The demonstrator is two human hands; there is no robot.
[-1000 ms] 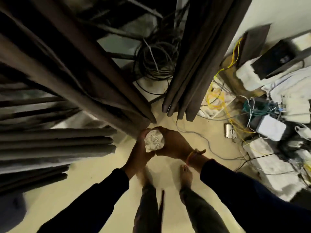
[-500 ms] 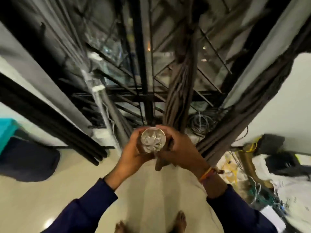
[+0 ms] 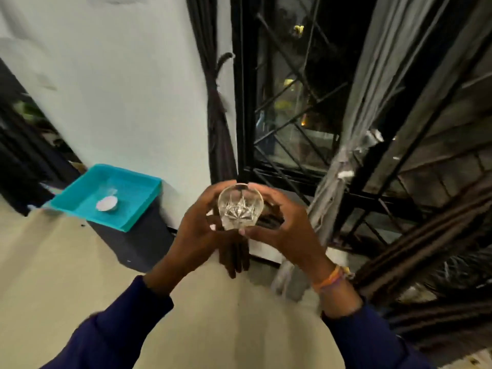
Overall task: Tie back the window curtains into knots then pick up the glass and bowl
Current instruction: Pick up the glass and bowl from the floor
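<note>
Dark barred window (image 3: pixel 292 115) up front, knotted curtain (image 3: pixel 217 123) beside it. Both hands, left (image 3: pixel 198 230) and right (image 3: pixel 286 226), wrap around the cut glass (image 3: pixel 240 206), held upright in mid-air. Teal tray (image 3: pixel 125 217) sits off left.

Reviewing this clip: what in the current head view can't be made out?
- Glass: its sides, covered by the left hand and right hand; contents unclear.
- White object in the teal tray: blurred; bowl or not, cannot tell.
- Curtain left of the window: knot indistinct, dark and blurred.
- Right curtain: cut off by the frame edge.
</note>
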